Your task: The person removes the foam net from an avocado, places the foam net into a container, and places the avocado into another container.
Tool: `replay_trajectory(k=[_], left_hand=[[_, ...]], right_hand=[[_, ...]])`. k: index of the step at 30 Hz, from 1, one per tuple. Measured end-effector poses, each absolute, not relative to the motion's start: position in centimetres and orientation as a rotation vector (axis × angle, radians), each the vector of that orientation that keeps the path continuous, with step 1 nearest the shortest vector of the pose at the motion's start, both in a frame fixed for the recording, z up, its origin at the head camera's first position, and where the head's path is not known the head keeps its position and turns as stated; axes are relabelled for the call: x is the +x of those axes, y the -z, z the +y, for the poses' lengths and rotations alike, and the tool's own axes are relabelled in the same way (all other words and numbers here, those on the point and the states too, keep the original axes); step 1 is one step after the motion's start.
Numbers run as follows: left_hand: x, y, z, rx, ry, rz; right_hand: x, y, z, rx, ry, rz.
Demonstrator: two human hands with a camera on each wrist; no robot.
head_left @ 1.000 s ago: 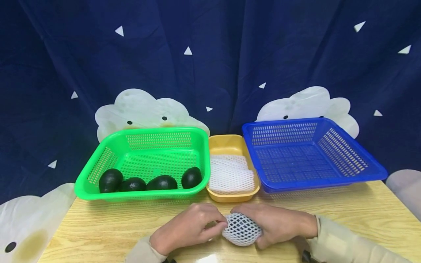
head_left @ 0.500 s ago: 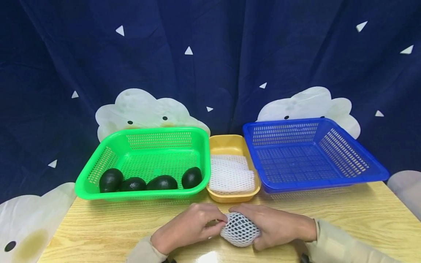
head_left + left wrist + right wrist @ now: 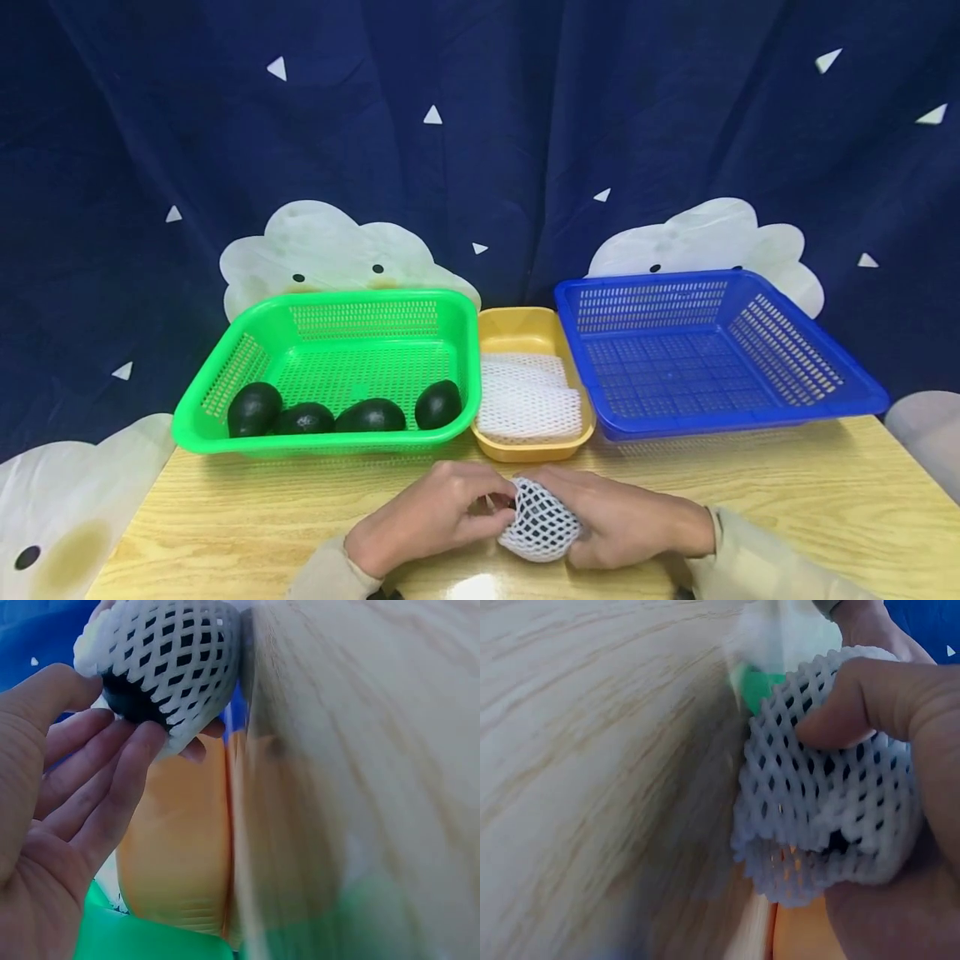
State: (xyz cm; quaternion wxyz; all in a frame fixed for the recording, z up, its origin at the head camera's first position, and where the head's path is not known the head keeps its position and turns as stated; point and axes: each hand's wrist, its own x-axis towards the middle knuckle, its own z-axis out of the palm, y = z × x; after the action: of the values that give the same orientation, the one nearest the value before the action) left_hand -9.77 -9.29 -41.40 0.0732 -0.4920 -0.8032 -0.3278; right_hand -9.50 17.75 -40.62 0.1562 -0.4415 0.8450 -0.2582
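Note:
Between the hands, just above the wooden table, is a dark avocado mostly covered by a white foam net sleeve. My right hand grips the sleeved avocado from the right; in the right wrist view its thumb presses on the mesh. The sleeve's end on that side hangs loose past the fruit. My left hand holds the other end of the sleeve at its edge, thumb and fingertips around the opening, where bare dark skin shows in the left wrist view.
A green basket at the left holds several avocados. In the middle, a yellow tray contains stacked white foam nets. The blue basket stands at the right. Behind them hangs a dark blue curtain.
The sleeved avocado and my right hand have shifted slightly left, toward the left hand. The sleeve has turned a little between the hands. The baskets and tray stay in place.

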Motion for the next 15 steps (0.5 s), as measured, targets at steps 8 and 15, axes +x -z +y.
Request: replay_trajectory(k=[8,15], left_hand=[[-9.71,41.45,-9.27,-1.405,1.040,-2.472],[-9.62,41.47,-9.27,-1.378,1.030,-2.532]], right_hand=[[-9.75,40.94,17.39,-1.302,0.786,2.435],[-9.81,41.38,17.23,-1.251,0.844,2.414]])
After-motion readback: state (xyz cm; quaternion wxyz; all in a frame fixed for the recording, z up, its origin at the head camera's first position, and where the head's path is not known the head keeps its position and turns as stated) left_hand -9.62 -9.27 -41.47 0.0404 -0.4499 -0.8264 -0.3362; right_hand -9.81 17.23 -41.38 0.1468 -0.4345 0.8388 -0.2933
